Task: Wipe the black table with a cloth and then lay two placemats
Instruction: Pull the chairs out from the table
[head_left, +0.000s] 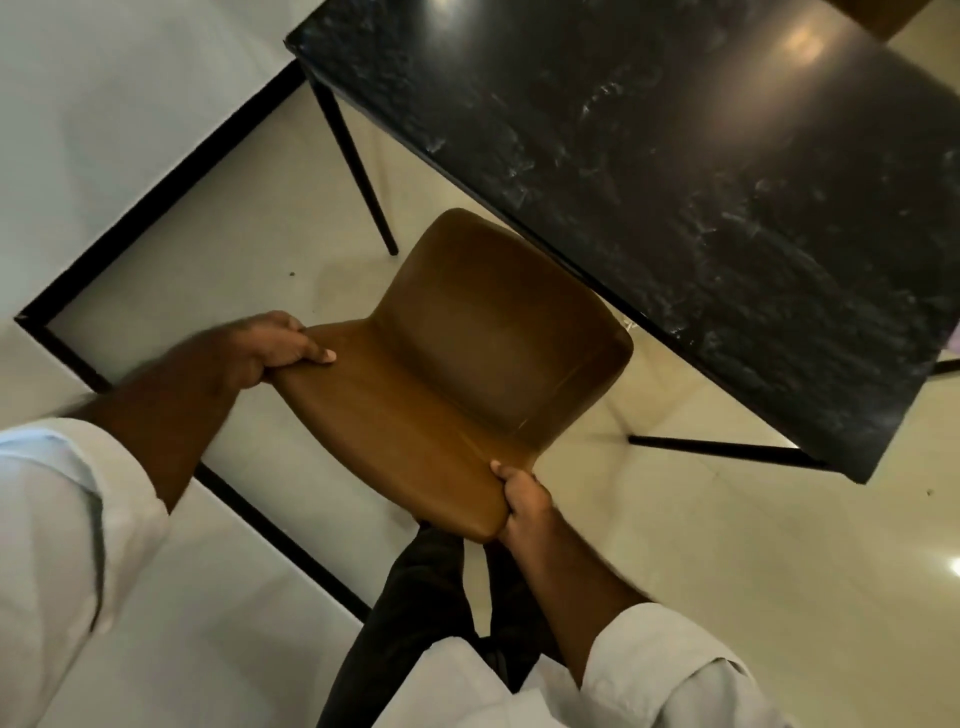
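The black marble-look table (675, 171) fills the upper right, its top bare with pale veins and a light reflection. A brown leather chair (467, 364) stands at its near edge, seat partly under the tabletop. My left hand (275, 348) grips the left side of the chair's backrest. My right hand (519, 499) grips the backrest's right corner. No cloth or placemat is in view.
Thin black table legs (358, 171) stand on the cream tiled floor (727, 545). A white wall with a black skirting strip (156, 197) runs along the left. Another brown chair's edge (878, 15) shows at the top right. My dark trousers (415, 597) are below the chair.
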